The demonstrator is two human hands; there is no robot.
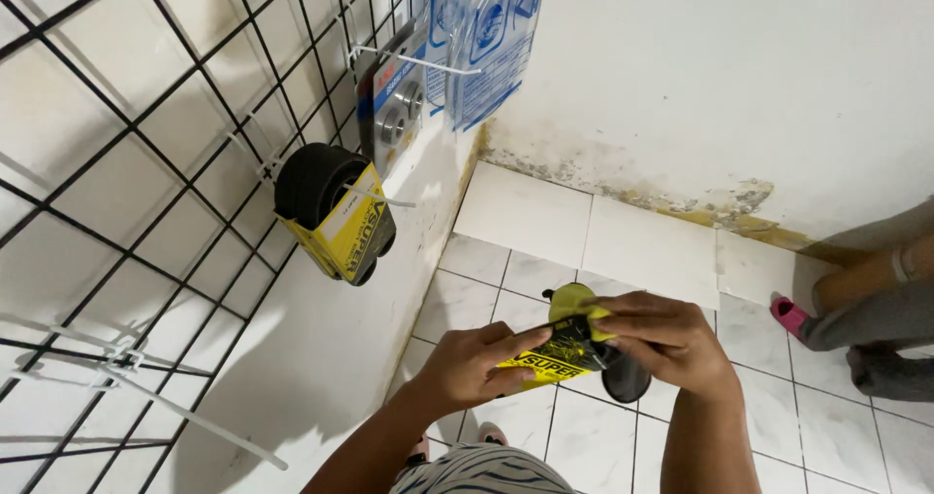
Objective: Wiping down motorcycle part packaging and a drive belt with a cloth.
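Your left hand (477, 363) and right hand (666, 343) both pinch the yellow-and-black cardboard sleeve around a black rubber wheel (584, 350), held over the white tiled floor (545, 426); the fingertip grip looks light, so the wheel could slide out and roll toward the other person's pink-sandalled foot (790, 313)

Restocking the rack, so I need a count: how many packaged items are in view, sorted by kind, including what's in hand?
Black round parts in yellow card sleeves: 2, one hanging on the wire grid, one held in both hands.
Clear blister packs with blue print: 2.
Grey card with round metal parts: 1.
Total: 5
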